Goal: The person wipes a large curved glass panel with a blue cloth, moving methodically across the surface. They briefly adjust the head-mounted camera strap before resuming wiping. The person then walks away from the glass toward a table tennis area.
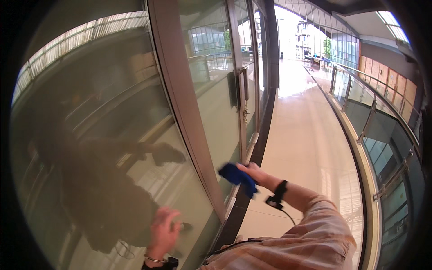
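My right hand [254,173] is closed on a dark blue cloth [237,175], which hangs down in a loose fold. The cloth is beside the lower part of a brown metal post [191,108]; whether it touches the post I cannot tell. Lower down, my left hand [164,230] is raised in front of a large glass panel [112,117], its fingers apart and loosely bent, holding nothing. That hand is a little blurred. The dark glass carries a reflection of a figure with an arm stretched out.
Beyond the post stand glass doors [211,90] with a long handle [245,85] and a hanging chain [245,114]. A pale tiled walkway [306,135] runs ahead. Along its right side bends a glass railing [369,114] with metal posts. A cable [289,216] trails from my right wristband.
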Tool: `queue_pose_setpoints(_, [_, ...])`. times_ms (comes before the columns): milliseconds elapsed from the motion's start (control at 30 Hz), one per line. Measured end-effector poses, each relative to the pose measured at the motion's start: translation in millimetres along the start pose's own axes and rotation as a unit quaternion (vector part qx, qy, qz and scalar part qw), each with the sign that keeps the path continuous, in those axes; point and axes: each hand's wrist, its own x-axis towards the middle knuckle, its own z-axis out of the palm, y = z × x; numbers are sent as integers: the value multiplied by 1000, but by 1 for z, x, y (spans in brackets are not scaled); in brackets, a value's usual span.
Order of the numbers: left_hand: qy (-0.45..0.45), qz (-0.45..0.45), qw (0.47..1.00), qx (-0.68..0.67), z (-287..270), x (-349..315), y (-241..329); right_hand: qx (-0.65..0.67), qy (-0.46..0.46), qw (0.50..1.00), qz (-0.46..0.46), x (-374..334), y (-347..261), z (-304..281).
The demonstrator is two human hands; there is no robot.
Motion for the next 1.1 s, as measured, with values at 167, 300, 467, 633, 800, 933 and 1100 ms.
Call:
queue_pose_setpoints(167, [198, 48, 958, 200, -50, 40, 15, 66, 155, 886, -433, 1, -130, 141])
queue_pose_setpoints(300, [278, 62, 895, 342, -59, 51, 13, -126, 96, 716, -680, 2, -107, 250])
queue_pose_setpoints(467, [280, 19, 860, 426, -57, 56, 5, -216, 204, 695, -655, 41, -120, 235])
queue_pose_setpoints(633, [287, -14, 839, 463, -46, 58, -15, -65, 401, 691, -598, 56, -241, 213])
queue_pose_setpoints(800, [422, 127, 833, 334, -46, 54, -38, -108, 174, 621, -757, 22, -205, 242])
queue_pose_setpoints(933, [342, 14, 823, 454, -43, 53, -32, -232, 128, 533, -803, 55, -156, 215])
queue_pose_setpoints(1100, [304, -23, 796, 523, -40, 59, -30, -104, 416, 645, -632, 75, -267, 177])
